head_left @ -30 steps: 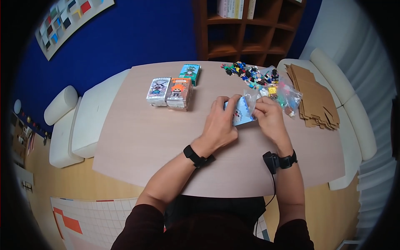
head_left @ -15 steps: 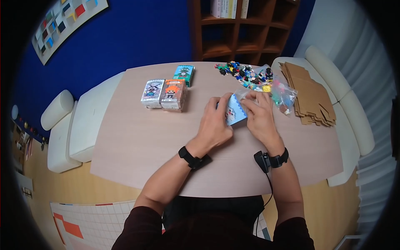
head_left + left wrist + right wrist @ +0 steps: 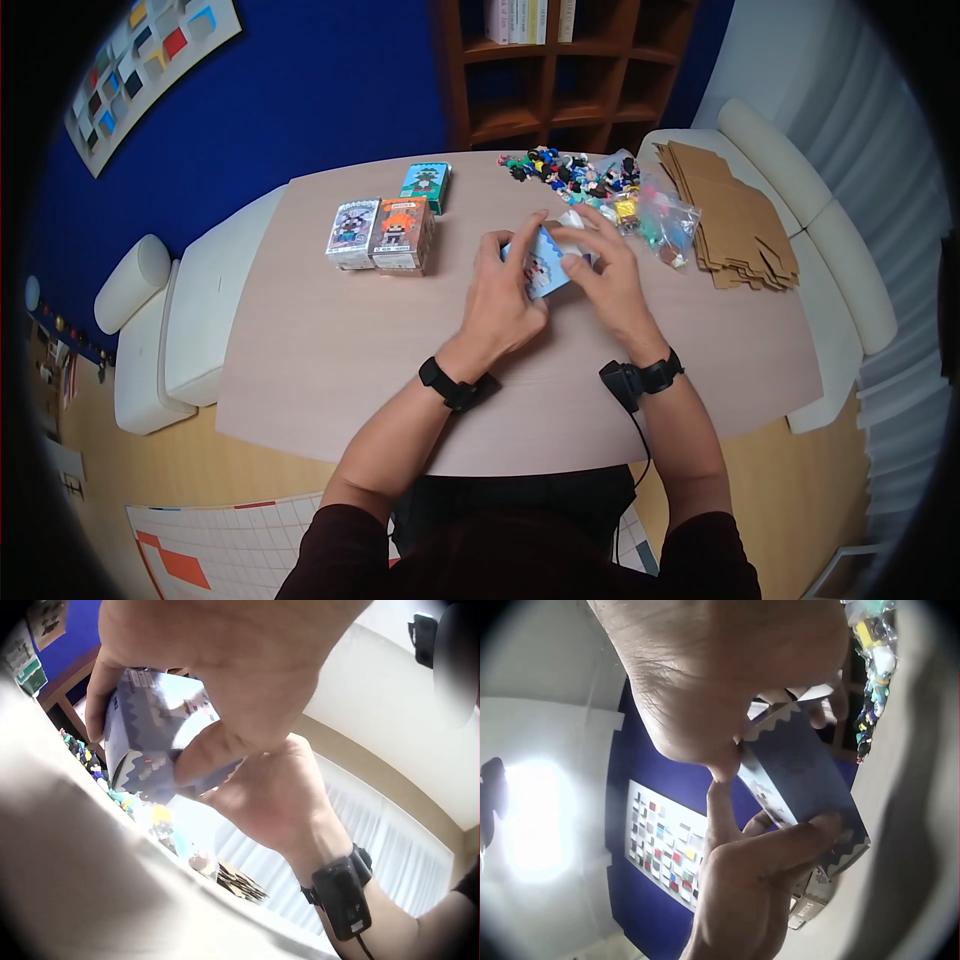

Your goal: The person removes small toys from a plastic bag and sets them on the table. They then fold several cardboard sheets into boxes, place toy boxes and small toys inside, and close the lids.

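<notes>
A small light-blue picture box with a wavy printed border is held up over the table, tilted. My left hand grips it, with the thumb on one side and fingers on the other. At the box's right end, my right hand has its fingers spread and its thumb touching the edge. In the right wrist view a white flap stands out from the box end beside the right fingers. The inside of the box is hidden.
Two picture boxes, one grey and one orange, stand at left, with a green box behind. Colourful small figures are heaped at the back, near a clear plastic bag. Flattened cardboard lies at right.
The right fingers have gone from pinching clear plastic at the box end to spreading apart at its edge. The clear plastic there shows less now. The left hand keeps its grip.
</notes>
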Available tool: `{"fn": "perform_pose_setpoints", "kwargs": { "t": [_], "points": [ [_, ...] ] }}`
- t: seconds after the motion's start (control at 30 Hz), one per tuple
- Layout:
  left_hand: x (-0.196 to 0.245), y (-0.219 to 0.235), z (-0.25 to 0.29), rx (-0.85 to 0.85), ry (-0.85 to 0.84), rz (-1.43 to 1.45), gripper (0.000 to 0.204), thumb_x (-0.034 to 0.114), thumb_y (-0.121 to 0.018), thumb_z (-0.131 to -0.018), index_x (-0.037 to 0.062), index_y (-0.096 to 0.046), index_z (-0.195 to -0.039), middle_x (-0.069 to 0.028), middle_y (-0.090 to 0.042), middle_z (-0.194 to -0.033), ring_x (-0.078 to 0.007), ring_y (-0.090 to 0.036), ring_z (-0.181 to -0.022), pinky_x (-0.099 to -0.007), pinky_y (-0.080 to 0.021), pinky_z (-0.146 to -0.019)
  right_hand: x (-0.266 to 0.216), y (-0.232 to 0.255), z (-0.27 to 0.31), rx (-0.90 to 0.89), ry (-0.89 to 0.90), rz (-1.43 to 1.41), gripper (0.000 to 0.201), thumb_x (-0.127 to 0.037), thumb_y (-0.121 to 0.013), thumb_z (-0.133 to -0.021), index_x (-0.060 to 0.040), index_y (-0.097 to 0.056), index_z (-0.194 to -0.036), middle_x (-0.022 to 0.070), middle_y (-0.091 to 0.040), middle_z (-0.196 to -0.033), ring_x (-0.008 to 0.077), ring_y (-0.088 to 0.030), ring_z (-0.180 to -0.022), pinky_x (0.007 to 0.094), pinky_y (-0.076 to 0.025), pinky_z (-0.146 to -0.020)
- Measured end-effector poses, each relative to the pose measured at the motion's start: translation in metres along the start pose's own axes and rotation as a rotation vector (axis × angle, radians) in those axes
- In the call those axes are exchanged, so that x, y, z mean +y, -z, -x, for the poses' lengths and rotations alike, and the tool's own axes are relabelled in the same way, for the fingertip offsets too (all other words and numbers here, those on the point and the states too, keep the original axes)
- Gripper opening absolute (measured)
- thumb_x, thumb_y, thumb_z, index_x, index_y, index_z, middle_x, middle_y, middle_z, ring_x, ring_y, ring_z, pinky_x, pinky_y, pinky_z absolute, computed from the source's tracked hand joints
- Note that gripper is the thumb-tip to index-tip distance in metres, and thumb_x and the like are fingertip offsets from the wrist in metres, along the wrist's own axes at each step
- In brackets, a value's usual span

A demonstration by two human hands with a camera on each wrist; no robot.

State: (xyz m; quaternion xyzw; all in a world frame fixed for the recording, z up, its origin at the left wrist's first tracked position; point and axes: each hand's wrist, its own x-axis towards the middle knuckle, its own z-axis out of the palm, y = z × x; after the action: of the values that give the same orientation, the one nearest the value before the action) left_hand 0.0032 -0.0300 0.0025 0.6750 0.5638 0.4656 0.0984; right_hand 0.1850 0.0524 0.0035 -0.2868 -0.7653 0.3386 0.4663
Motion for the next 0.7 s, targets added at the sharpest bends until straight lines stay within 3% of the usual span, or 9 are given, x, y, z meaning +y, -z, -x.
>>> {"fn": "perform_pose_setpoints", "kwargs": {
  "t": [0.07,0.17,0.27,0.37,0.47,0.57,0.67,0.7],
  "points": [
    [0.003,0.004,-0.001,-0.01,0.062,-0.011,0.103,0.002,-0.081,-0.075,0.0229,-0.038,-0.167,-0.0253,-0.052,-0.133,-0.0474,-0.06,-0.121,-0.0508,-0.056,-0.102,0.003,0.002,-0.005,0.119,-0.014,-0.217,0.043,-0.014,-0.076,-0.096,-0.0017,-0.072,-0.137,0.0215,-0.055,-0.155,0.0306,-0.06,-0.14,0.0393,-0.051,-0.113],
    [0.004,0.005,-0.001,0.001,0.073,-0.001,0.107,0.006,-0.085,-0.075,0.0246,-0.034,-0.167,-0.0248,-0.052,-0.134,-0.0485,-0.059,-0.122,-0.0522,-0.056,-0.102,-0.008,0.0,-0.003,0.187,-0.174,-0.427,0.047,-0.009,-0.074,-0.097,0.0022,-0.067,-0.142,0.0179,-0.061,-0.147,0.0225,-0.061,-0.135,0.0338,-0.054,-0.105],
    [0.006,0.005,-0.001,-0.018,0.067,0.019,0.108,0.007,-0.086,-0.074,0.0227,-0.033,-0.167,-0.0249,-0.052,-0.135,-0.049,-0.059,-0.123,-0.0531,-0.056,-0.102,0.005,-0.001,-0.006,0.142,-0.28,-0.54,0.048,-0.007,-0.074,-0.097,0.003,-0.066,-0.143,0.0168,-0.065,-0.141,0.0194,-0.064,-0.13,0.034,-0.056,-0.101],
    [0.006,0.005,0.0,-0.063,0.038,-0.014,0.106,0.007,-0.085,-0.074,0.0194,-0.034,-0.167,-0.0254,-0.051,-0.135,-0.0495,-0.059,-0.125,-0.0533,-0.055,-0.104,0.004,-0.002,0.0,0.12,-0.246,-0.29,0.048,-0.011,-0.073,-0.099,0.0032,-0.065,-0.144,0.018,-0.069,-0.138,0.0226,-0.068,-0.126,0.035,-0.057,-0.1],
    [0.004,0.003,0.0,-0.076,-0.002,-0.045,0.105,0.007,-0.084,-0.075,0.0163,-0.035,-0.168,-0.0271,-0.051,-0.138,-0.0502,-0.058,-0.127,-0.0536,-0.055,-0.106,-0.007,-0.002,0.001,0.066,0.031,0.075,0.049,-0.018,-0.07,-0.104,0.0037,-0.062,-0.148,0.02,-0.072,-0.137,0.0289,-0.072,-0.122,0.0361,-0.058,-0.101],
    [-0.005,-0.002,0.002,-0.036,-0.037,-0.068,0.103,0.005,-0.081,-0.076,0.0154,-0.036,-0.169,-0.0299,-0.05,-0.145,-0.0509,-0.057,-0.131,-0.0535,-0.054,-0.109,-0.012,-0.008,0.002,0.019,0.117,0.064,0.048,-0.024,-0.065,-0.109,0.003,-0.063,-0.148,0.0211,-0.074,-0.135,0.035,-0.074,-0.12,0.0373,-0.058,-0.1],
    [-0.011,-0.004,0.001,0.008,-0.106,-0.081,0.106,0.003,-0.078,-0.076,0.0151,-0.035,-0.172,-0.0314,-0.051,-0.148,-0.0515,-0.056,-0.133,-0.0537,-0.052,-0.112,-0.005,-0.015,0.002,0.07,0.163,0.074,0.046,-0.025,-0.063,-0.11,0.0009,-0.066,-0.148,0.0204,-0.076,-0.133,0.0311,-0.075,-0.117,0.0369,-0.058,-0.099],
    [-0.01,-0.003,0.002,0.004,-0.104,-0.088,0.106,0.002,-0.077,-0.076,0.0152,-0.034,-0.172,-0.0311,-0.052,-0.148,-0.0515,-0.056,-0.134,-0.0538,-0.051,-0.112,-0.004,-0.015,0.003,0.087,0.094,0.016,0.044,-0.023,-0.063,-0.109,0.0011,-0.067,-0.146,0.0198,-0.077,-0.13,0.0277,-0.075,-0.114,0.0359,-0.058,-0.098]
  ]
}}
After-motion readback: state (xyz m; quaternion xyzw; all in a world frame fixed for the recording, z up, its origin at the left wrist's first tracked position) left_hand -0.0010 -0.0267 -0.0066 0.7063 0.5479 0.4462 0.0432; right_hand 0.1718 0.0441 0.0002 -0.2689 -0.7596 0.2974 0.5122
